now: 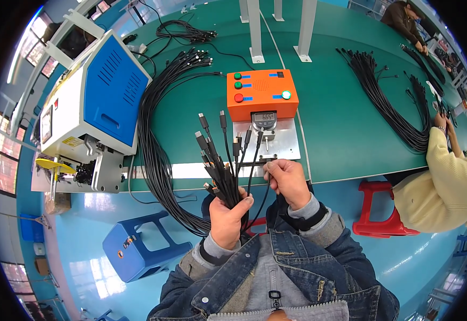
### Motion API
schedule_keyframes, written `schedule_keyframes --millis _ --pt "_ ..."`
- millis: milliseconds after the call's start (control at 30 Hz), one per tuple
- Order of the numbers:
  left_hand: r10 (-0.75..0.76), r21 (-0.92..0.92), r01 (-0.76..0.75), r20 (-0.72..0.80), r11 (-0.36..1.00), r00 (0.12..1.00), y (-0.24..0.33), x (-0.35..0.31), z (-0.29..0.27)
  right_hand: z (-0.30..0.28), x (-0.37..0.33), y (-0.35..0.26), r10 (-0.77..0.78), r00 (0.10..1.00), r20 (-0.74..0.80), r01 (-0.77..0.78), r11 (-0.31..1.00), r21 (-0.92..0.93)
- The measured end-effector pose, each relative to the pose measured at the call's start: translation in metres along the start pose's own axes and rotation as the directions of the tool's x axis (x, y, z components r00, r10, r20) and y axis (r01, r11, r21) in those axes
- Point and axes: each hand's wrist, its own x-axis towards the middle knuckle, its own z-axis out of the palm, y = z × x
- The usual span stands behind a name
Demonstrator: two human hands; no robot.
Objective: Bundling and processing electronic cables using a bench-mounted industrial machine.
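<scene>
My left hand (227, 220) is closed around a bunch of black cables (220, 170), their plug ends fanned upward. My right hand (289, 183) pinches the end of a black cable at the front of a small metal fixture; its fingers hide the plug. Just beyond stands a digital dial gauge (265, 121) with a lit display, mounted on a silver metal plate (288, 143). Behind the gauge sits an orange control box (260, 88) with two green buttons and a red one at left, and a lit green button at right.
On the green table (319, 107), a long black cable bundle (150, 123) curves over the front edge. A blue-and-white machine (107, 91) stands left. More cable bundles (388, 101) lie right, near a co-worker in a yellow sweater (437, 182). Blue stool (142, 246) and red stool (375, 211) stand below.
</scene>
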Motion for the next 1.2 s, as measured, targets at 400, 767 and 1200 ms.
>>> schedule_keyframes --millis 400,767,1200 --pt "-0.048 0.000 0.048 0.014 0.999 0.999 -0.004 -0.002 -0.004 -0.020 -0.016 0.003 -0.110 0.966 0.233 0.208 0.867 -0.452" --pt "-0.109 0.188 0.085 0.122 0.979 0.987 -0.010 -0.010 -0.009 -0.007 -0.027 -0.036 -0.242 0.970 0.033 0.244 0.968 -0.060" --pt "-0.156 0.229 0.130 0.100 0.965 0.983 -0.008 -0.008 -0.012 -0.004 -0.008 0.005 0.092 0.975 0.201 -0.126 0.978 0.165"
